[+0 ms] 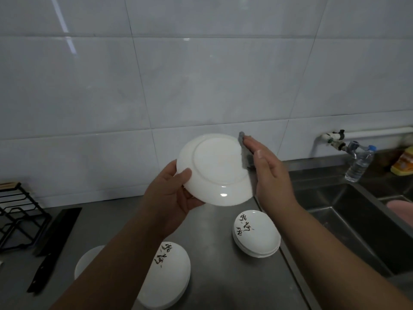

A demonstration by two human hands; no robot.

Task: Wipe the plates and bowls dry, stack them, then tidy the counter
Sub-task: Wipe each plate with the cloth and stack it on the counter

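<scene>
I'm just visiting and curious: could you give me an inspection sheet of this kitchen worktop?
Surface: grey stainless steel counter.
Job's things: round white ceramic plate held up, underside to camera; grey cloth at its right rim; two stacks of white dishes with black lettering on the counter; another white dish partly hidden by the left arm.
Clutter: black knife and black wire rack, left.
Grips: left hand grips the plate's rim; right hand, fingers straight, presses the cloth to the plate.
Cables: nothing seen.
Surroundings: white tiled wall; steel sink, tap, clear plastic bottle and a yellow item, right.
</scene>
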